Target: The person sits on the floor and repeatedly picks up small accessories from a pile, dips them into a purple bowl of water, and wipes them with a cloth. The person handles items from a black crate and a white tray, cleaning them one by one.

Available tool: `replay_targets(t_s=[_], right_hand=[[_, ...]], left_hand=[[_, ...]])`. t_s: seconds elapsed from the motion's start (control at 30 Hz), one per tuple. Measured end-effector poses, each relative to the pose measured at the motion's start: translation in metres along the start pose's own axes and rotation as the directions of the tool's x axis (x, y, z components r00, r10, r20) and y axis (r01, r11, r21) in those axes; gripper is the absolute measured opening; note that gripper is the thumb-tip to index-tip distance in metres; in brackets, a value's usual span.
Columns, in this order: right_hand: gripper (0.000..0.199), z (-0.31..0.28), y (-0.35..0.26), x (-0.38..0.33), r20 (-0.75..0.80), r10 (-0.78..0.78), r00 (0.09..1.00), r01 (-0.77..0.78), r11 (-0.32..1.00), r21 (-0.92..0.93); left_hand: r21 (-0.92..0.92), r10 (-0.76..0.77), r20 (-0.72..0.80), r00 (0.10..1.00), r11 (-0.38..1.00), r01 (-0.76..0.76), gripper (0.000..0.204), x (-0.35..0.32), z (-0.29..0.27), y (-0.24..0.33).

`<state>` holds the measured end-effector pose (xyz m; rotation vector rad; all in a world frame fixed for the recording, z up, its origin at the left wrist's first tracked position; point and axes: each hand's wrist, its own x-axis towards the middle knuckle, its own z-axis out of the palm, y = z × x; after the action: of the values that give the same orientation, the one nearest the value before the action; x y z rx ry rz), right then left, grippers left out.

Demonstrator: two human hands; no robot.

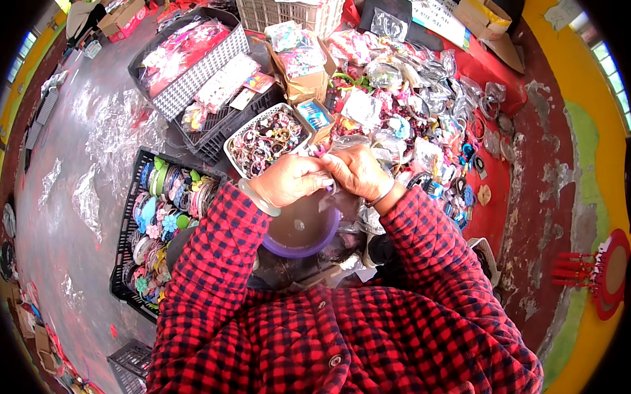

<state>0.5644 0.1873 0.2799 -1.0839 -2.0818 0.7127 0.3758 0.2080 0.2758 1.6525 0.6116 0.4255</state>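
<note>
My left hand and my right hand meet in front of my chest, fingertips pinched together. A clear plastic bag seems to hang from the fingers of my right hand. Something small and pale purple peeks out between the two hands; most of it is hidden by the fingers. Right below them is a round purple basin with a brownish inside. A light bangle circles my left wrist, and a thin dark band my right.
A white basket of hair ties stands just beyond my left hand. To the left, a black crate holds colourful headbands. Bagged accessories pile up on red cloth at the right. Beyond are a cardboard box and a grey crate.
</note>
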Motion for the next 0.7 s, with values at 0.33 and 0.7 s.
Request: replay_targets(t_s=[0.33,0.7], right_hand=[[0.041,-0.013,0.011,-0.002,-0.019,0.217,0.976,-0.206,0.945,0.254],[0.04,-0.013,0.021,-0.004,-0.046,0.378,0.925,-0.312,0.822,0.476]], left_hand=[[-0.072,0.107,0.006,0.994,0.992,-0.106,0.015,-0.012,-0.018,0.015],[-0.202,0.158,-0.007,0.987,0.967,-0.156,0.017,-0.016,-0.027,0.01]])
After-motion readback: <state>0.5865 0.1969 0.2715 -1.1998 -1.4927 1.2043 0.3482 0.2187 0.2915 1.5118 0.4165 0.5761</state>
